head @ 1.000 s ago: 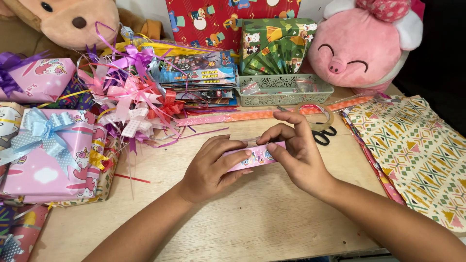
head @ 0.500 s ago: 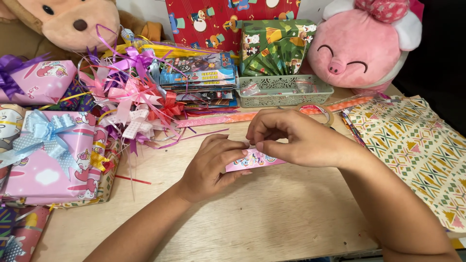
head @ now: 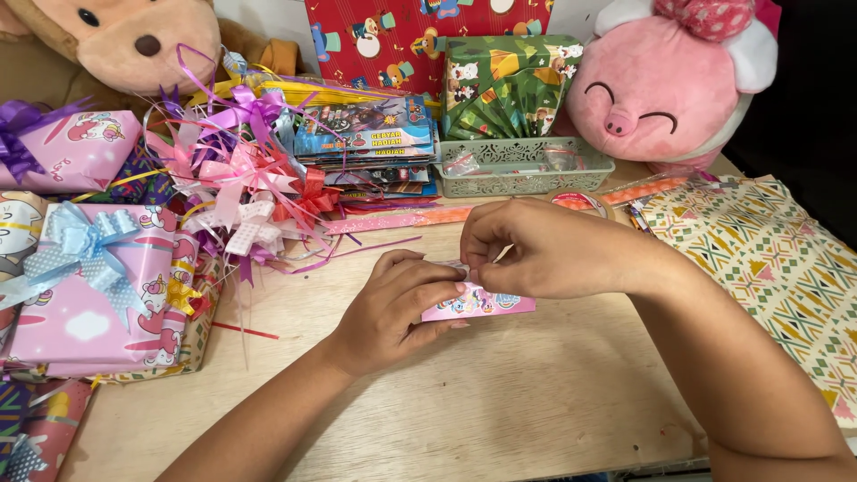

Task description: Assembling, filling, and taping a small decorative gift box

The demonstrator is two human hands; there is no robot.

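Note:
A small flat packet wrapped in pink cartoon paper (head: 482, 305) lies on the wooden table (head: 500, 402) near its middle. My left hand (head: 393, 308) grips the packet's left end, fingers curled over it. My right hand (head: 536, 245) reaches across from the right, its fingertips pinched together at the packet's top edge. Most of the packet is hidden under both hands.
Left: pink wrapped gift with a blue bow (head: 85, 286) and a heap of ribbon bows (head: 241, 178). Back: pale green basket (head: 522, 165), stack of booklets (head: 366, 147), red wrapping paper (head: 411, 36), tape roll (head: 580, 201). Plush pig (head: 665, 85) and patterned paper sheets (head: 768, 259) at right.
My right hand has moved left from the packet's right end to its top edge, covering more of it. My left hand has stayed on the left end.

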